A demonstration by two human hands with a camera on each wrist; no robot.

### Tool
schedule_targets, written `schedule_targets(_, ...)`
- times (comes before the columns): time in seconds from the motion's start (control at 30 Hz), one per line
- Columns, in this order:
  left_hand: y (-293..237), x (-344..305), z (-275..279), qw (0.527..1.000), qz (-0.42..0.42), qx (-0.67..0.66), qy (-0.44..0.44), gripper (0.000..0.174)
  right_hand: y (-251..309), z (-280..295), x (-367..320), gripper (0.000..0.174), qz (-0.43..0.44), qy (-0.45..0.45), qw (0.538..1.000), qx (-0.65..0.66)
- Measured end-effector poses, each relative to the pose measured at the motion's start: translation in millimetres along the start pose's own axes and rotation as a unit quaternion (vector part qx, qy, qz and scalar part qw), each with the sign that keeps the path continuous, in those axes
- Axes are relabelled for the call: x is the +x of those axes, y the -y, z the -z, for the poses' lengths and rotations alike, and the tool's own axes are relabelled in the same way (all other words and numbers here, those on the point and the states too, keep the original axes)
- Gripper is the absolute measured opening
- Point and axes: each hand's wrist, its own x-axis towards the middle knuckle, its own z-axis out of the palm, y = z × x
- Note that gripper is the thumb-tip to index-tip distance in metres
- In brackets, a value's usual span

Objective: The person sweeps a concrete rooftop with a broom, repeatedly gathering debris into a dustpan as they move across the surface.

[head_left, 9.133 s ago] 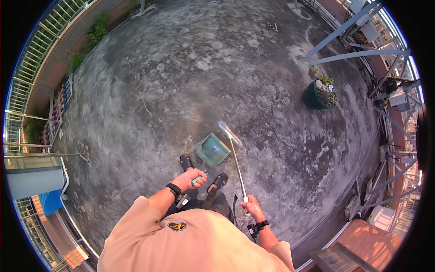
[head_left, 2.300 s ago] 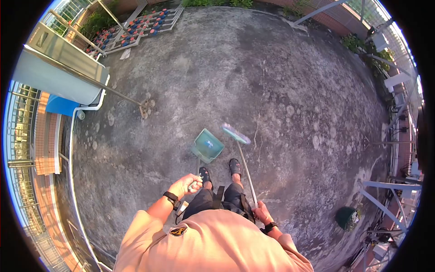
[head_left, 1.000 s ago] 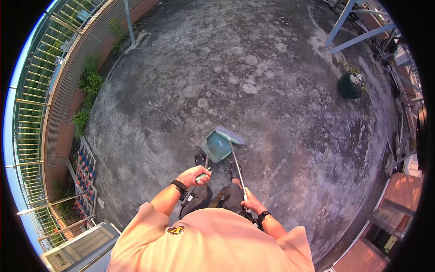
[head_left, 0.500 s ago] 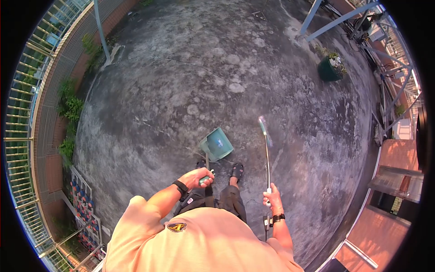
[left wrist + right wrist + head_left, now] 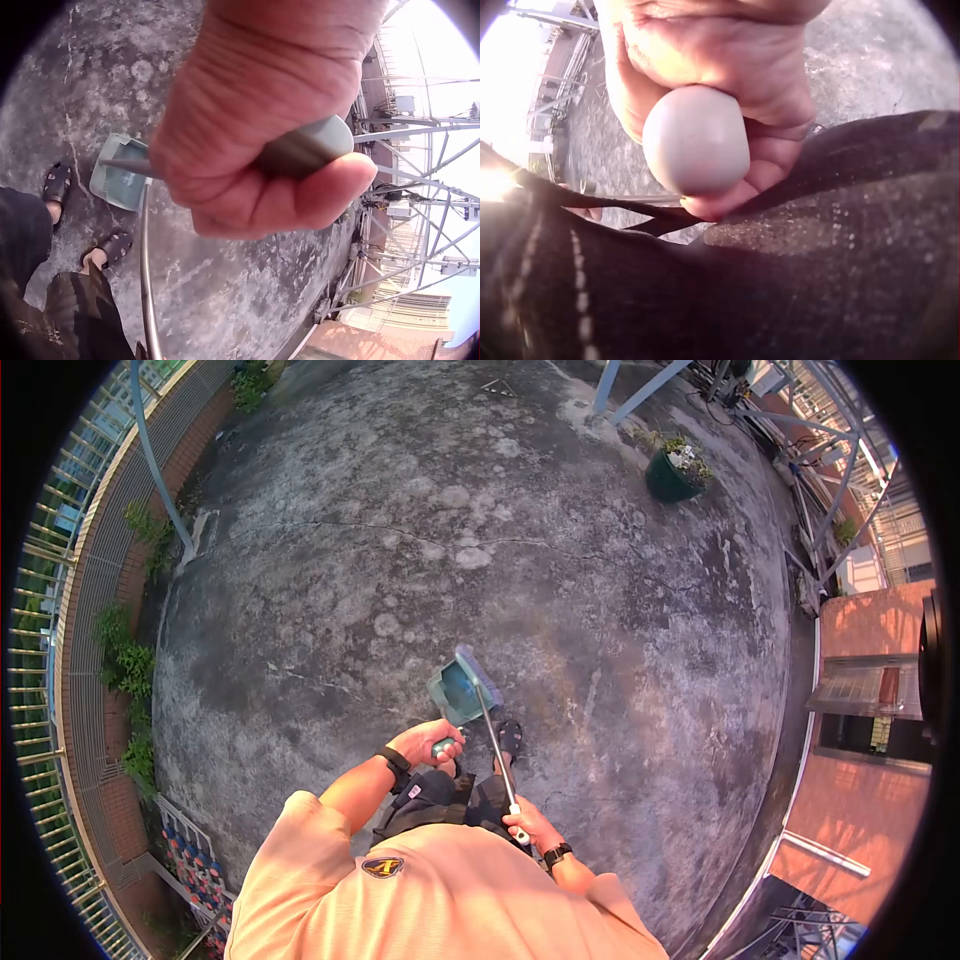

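My left hand (image 5: 425, 742) grips the upright handle of a green long-handled dustpan (image 5: 447, 700), which sits low in front of my feet. In the left wrist view the fingers wrap around the grey-green grip (image 5: 315, 146), with the dustpan (image 5: 112, 191) beyond. A broom (image 5: 493, 732) with a metal pole slants down from my right hand (image 5: 532, 823), which holds its white top end. Its bristle head overlaps the right side of the dustpan in the head view, hiding part of the inside. The rounded white handle end (image 5: 697, 142) pokes out of my right fist in the right wrist view.
Stained, cracked concrete floor (image 5: 390, 580) spreads all around. A green planter (image 5: 672, 475) stands ahead to the right, near metal struts (image 5: 640, 395). A railing and low brick wall (image 5: 110, 560) with plants run along the left; a brick structure (image 5: 860, 790) is at right.
The broom has swung from out on the right back leftward to the dustpan, my right hand coming in toward the body. The surroundings have shifted left in view. Both hands keep their holds.
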Motion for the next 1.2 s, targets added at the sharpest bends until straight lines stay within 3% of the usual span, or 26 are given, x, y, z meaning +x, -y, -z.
schedule_targets(0.1,-4.5,-10.9,-6.0,0.999,-0.002,0.032,-0.027,0.015,25.4,3.4,-32.4,0.039,0.025,-0.023,0.997,0.065)
schedule_targets(0.17,-0.1,-6.6,-2.3,1.000,0.003,0.008,0.004,0.015,48.6,12.4,-47.8,0.042,0.018,-0.015,0.995,0.093)
schedule_targets(0.3,-3.2,2.4,-9.1,1.000,0.024,0.011,0.003,0.014,81.2,58.6,-51.0,0.070,0.048,-0.067,0.993,0.080)
schedule_targets(0.4,-10.1,8.7,-39.7,0.999,-0.012,0.021,-0.042,0.013,118.3,118.2,-31.6,0.069,0.093,-0.138,0.986,0.023)
schedule_targets(0.5,-31.5,21.3,-75.6,0.998,-0.017,0.012,-0.065,0.013,189.5,176.8,-15.1,0.065,0.133,-0.185,0.974,0.004)
schedule_targets(0.6,-51.2,48.7,-95.8,0.999,-0.017,-0.024,-0.025,0.014,252.5,244.8,13.1,0.066,0.170,-0.203,0.964,0.005)
schedule_targets(0.77,-89.8,72.6,-173.4,0.998,-0.008,-0.040,-0.049,0.016,319.0,312.2,61.9,0.064,0.188,-0.259,0.946,-0.043)
schedule_targets(0.83,-106.2,86.9,-196.1,0.997,-0.008,-0.051,-0.055,0.017,317.1,313.6,77.4,0.053,0.103,-0.262,0.948,-0.149)
schedule_targets(0.87,-113.4,91.7,-208.4,0.997,-0.013,-0.043,-0.069,0.017,306.6,306.6,80.5,0.045,0.108,-0.248,0.944,-0.188)
schedule_targets(0.9,-121.3,96.5,-217.7,0.997,-0.009,-0.043,-0.070,0.017,293.9,295.7,78.5,0.048,0.112,-0.250,0.941,-0.196)
schedule_targets(0.97,-134.5,108.1,-234.4,0.997,-0.013,-0.023,-0.070,0.017,247.5,282.2,83.7,0.074,0.070,-0.172,0.938,-0.292)
schedule_targets(1.0,-142.5,108.1,-241.4,0.997,0.000,-0.009,-0.077,0.018,223.6,270.0,77.5,0.081,0.050,-0.128,0.966,-0.218)
schedule_targets(1.03,-148.4,111.4,-240.7,0.997,0.005,-0.004,-0.074,0.018,199.7,257.4,74.0,0.079,0.026,-0.140,0.945,-0.293)
schedule_targets(1.1,-161.5,120.2,-230.7,0.998,0.033,-0.029,-0.035,0.017,187.0,231.7,39.3,0.075,-0.046,-0.090,0.960,-0.259)
schedule_targets(1.2,-172.4,112.1,-236.8,0.998,0.037,-0.041,-0.035,0.018,190.2,220.0,-0.7,0.060,0.013,-0.007,0.992,-0.126)
